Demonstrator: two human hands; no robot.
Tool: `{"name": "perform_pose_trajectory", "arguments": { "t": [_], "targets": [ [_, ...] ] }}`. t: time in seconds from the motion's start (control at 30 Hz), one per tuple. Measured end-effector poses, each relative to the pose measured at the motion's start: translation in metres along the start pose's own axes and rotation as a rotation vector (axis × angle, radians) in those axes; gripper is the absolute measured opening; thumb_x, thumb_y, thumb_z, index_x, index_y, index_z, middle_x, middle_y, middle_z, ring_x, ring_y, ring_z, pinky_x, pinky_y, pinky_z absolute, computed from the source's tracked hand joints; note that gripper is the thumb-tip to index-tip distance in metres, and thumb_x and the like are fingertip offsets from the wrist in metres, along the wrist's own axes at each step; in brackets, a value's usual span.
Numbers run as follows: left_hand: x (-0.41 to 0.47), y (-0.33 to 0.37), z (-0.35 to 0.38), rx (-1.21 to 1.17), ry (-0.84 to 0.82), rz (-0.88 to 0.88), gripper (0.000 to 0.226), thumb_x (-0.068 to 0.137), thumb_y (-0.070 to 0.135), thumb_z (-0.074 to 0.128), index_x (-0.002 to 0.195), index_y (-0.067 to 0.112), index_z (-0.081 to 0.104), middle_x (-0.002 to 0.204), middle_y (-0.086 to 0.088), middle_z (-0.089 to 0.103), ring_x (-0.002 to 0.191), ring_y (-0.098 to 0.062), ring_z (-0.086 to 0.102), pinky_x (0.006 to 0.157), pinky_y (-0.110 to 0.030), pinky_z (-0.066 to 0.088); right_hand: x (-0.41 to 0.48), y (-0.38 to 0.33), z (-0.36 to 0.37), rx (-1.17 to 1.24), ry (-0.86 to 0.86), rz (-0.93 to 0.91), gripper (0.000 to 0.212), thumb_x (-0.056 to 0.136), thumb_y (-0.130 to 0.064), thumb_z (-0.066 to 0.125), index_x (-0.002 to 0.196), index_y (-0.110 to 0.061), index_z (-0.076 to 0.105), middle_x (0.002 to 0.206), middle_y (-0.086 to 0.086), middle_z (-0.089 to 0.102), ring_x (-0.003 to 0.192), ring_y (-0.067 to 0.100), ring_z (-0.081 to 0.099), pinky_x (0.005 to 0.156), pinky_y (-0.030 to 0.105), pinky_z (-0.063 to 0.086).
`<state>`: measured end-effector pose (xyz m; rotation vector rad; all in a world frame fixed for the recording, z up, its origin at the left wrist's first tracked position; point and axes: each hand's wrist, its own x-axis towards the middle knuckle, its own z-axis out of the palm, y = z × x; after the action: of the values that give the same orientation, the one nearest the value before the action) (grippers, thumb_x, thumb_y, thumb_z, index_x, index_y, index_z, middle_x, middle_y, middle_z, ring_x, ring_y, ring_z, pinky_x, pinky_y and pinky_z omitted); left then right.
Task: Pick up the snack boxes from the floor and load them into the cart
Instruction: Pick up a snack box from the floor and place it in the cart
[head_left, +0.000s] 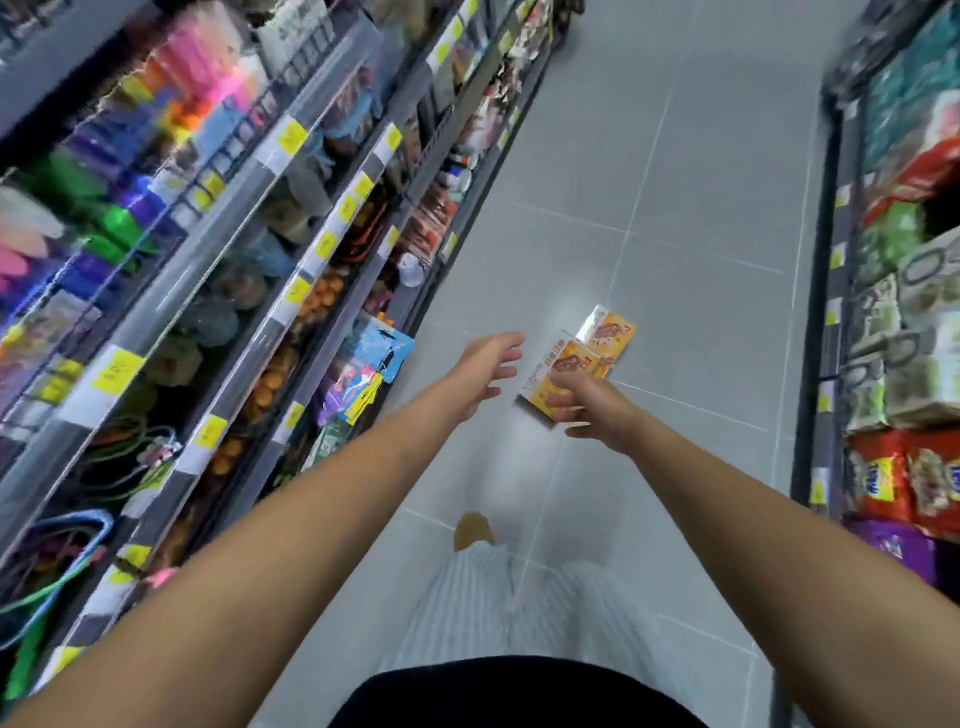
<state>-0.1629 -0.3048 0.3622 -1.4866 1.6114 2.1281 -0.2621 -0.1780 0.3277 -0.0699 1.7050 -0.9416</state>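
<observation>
Two orange-yellow snack boxes lie on the grey tiled floor of a shop aisle ahead of me. The near snack box (558, 371) partly overlaps the far snack box (608, 330). My right hand (589, 408) reaches forward with its fingers spread and covers the near box's right corner; I cannot tell whether it touches the box. My left hand (488, 371) is stretched out to the left of the boxes, fingers apart and holding nothing. No cart is in view.
Stocked shelves (291, 291) with yellow price tags line the left side. Packaged goods fill the shelves (904, 322) on the right. My striped trousers and one foot (472, 530) are below, with the tiled floor (675, 182) running ahead between the shelves.
</observation>
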Motion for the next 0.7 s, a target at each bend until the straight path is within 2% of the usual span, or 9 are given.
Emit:
{"name": "perform_pose_trajectory", "arguments": {
  "t": [0.1, 0.23, 0.33, 0.5, 0.6, 0.7],
  "targets": [
    [0.032, 0.010, 0.010, 0.068, -0.019, -0.046, 0.035, 0.094, 0.039, 0.048, 0.123, 0.021, 0.054, 0.131, 0.003, 0.057, 0.108, -0.014, 0.054, 0.088, -0.033, 0.036, 0.018, -0.003, -0.012, 0.054, 0.024, 0.017, 0.021, 0.095, -0.035, 0.050, 0.108, -0.020, 0.058, 0.090, -0.004, 0.065, 0.075, 0.014, 0.054, 0.068, 0.029, 0.041],
    [0.073, 0.023, 0.031, 0.106, -0.059, -0.143, 0.034, 0.094, 0.038, 0.049, 0.123, 0.020, 0.054, 0.131, 0.002, 0.057, 0.106, -0.016, 0.053, 0.089, -0.033, 0.036, 0.045, -0.005, -0.038, 0.118, 0.067, 0.066, 0.034, 0.093, -0.038, 0.054, 0.118, -0.017, 0.061, 0.097, 0.000, 0.065, 0.080, 0.015, 0.057, 0.068, 0.029, 0.043],
    [0.105, 0.033, 0.050, 0.145, -0.075, -0.194, 0.040, 0.095, 0.035, 0.048, 0.131, 0.017, 0.051, 0.135, 0.000, 0.054, 0.108, -0.017, 0.052, 0.093, -0.035, 0.034, 0.066, -0.004, -0.062, 0.199, 0.102, 0.132, 0.019, 0.093, -0.036, 0.054, 0.104, -0.021, 0.059, 0.101, 0.004, 0.064, 0.081, 0.017, 0.057, 0.069, 0.029, 0.041],
    [0.167, 0.054, 0.081, 0.198, -0.096, -0.258, 0.045, 0.096, 0.036, 0.047, 0.136, 0.017, 0.046, 0.142, -0.001, 0.047, 0.127, -0.021, 0.047, 0.101, -0.038, 0.031, 0.114, -0.012, -0.109, 0.285, 0.120, 0.216, 0.014, 0.094, -0.031, 0.055, 0.098, -0.018, 0.058, 0.099, 0.007, 0.060, 0.077, 0.017, 0.055, 0.063, 0.027, 0.041],
    [0.216, 0.064, 0.102, 0.211, -0.057, -0.296, 0.044, 0.095, 0.036, 0.048, 0.135, 0.018, 0.047, 0.141, -0.001, 0.048, 0.119, -0.019, 0.048, 0.098, -0.037, 0.032, 0.152, -0.019, -0.139, 0.333, 0.138, 0.250, 0.010, 0.094, -0.026, 0.056, 0.087, -0.019, 0.057, 0.095, 0.007, 0.058, 0.074, 0.017, 0.054, 0.058, 0.025, 0.039],
    [0.257, 0.069, 0.119, 0.196, -0.024, -0.334, 0.043, 0.095, 0.034, 0.048, 0.134, 0.017, 0.047, 0.138, -0.002, 0.050, 0.112, -0.018, 0.049, 0.095, -0.036, 0.032, 0.186, -0.021, -0.162, 0.340, 0.175, 0.281, 0.010, 0.094, -0.028, 0.056, 0.086, -0.021, 0.057, 0.098, 0.007, 0.061, 0.082, 0.020, 0.056, 0.069, 0.031, 0.042]
  ]
}}
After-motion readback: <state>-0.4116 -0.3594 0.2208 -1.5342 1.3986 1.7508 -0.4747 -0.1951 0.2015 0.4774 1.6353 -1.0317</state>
